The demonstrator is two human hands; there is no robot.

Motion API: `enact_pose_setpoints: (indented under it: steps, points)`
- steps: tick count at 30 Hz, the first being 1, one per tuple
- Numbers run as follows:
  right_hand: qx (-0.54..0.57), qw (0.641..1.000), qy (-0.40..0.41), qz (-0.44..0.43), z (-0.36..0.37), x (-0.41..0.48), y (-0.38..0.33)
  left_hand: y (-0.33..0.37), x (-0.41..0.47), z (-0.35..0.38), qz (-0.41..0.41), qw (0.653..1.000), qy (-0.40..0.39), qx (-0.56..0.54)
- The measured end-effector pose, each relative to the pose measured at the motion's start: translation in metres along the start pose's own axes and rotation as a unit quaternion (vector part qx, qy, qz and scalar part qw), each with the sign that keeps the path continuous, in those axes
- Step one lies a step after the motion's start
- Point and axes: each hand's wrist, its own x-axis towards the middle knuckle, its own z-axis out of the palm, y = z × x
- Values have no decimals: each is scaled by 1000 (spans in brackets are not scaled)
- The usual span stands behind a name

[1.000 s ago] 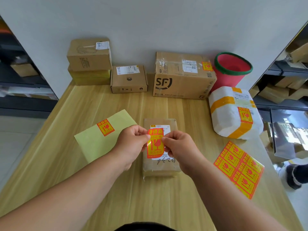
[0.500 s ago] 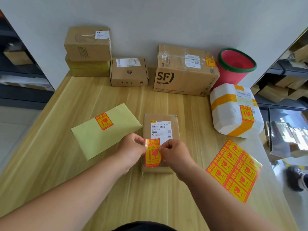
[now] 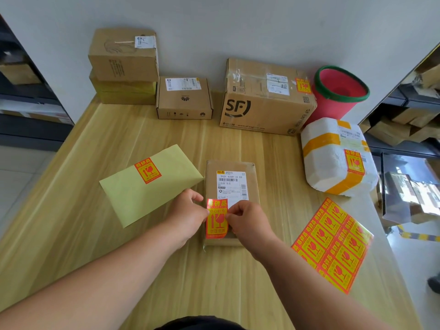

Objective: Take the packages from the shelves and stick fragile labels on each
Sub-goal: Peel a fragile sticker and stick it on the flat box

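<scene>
- Well beyond the left hand [image 3: 188, 214], two stacked boxes [image 3: 123, 58] were seen against the wall. No fragile label was visible on the faces shown, so they were judged not yet done, though their other faces were hidden.
- Just beyond and to the left of the left hand, a green envelope [image 3: 147, 198] was found already labelled.
- Further beyond the hands, a small box [image 3: 184, 101] showed only a shipping slip and was judged left to do.
- Between the hands, a fragile label [image 3: 216, 219] was pinched at its left edge by the left hand and at its right edge by the right hand [image 3: 247, 221]. It was held over the near end of a flat brown package [image 3: 253, 184] lying on the surface [image 3: 133, 134], and this step was judged in progress.
- Whether the label's back was already stuck down could not be told. The package's near corners were covered by the hands.
- Beyond the right hand, the SF box [image 3: 262, 103] and a white foam parcel [image 3: 328, 163] each carried a label and were counted done.
- To the right of the right hand, a sheet of labels [image 3: 333, 246] lay on the surface with many unused.
- The shelves [image 3: 409, 120] at the frame edges were cut off and blurred, so the number of packages left there could not be told.
</scene>
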Motion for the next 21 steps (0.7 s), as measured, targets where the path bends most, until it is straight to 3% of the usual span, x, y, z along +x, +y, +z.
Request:
enact_pose_setpoints:
  steps: [21]
  points:
    - [-166, 983, 30, -75, 5, -4, 4, -6, 8, 8, 36, 997, 25, 58]
